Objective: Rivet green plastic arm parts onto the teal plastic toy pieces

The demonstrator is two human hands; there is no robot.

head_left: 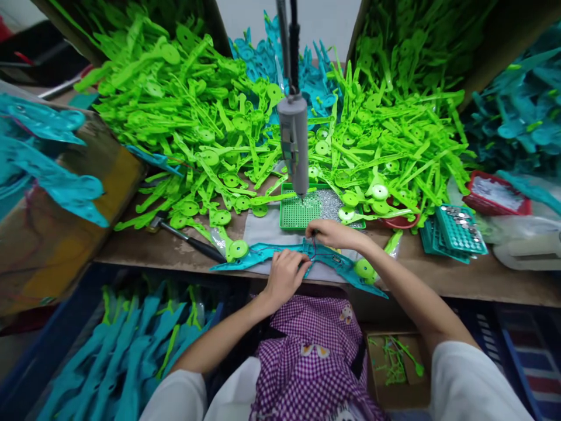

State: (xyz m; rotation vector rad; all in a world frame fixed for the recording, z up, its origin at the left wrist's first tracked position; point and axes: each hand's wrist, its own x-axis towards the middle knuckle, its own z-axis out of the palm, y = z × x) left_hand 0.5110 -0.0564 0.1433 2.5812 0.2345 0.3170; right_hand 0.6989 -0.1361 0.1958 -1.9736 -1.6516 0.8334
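Observation:
A long blue plastic part [342, 266] lies across the table's front edge, with round bright green pieces [364, 269] at its two ends. My left hand [286, 273] is closed on the middle of this part, thumb and fingers pressed together. Just above the part, my right hand [333, 234] pinches a thin reddish wire [314, 248] that runs down to the blue part. The very tips of both hands' fingers are partly hidden. Behind my hands is a green tray [301, 217] of small metal screws, under a hanging grey electric screwdriver [293, 140].
Heaps of green plastic pieces [175, 99] cover the back of the table. A hammer [193, 238] lies left; teal perforated trays [460, 228] and a red bin [497, 193] stand right. Below left, a blue crate [26, 380] holds blue parts; an open cardboard box [418, 394] sits below right.

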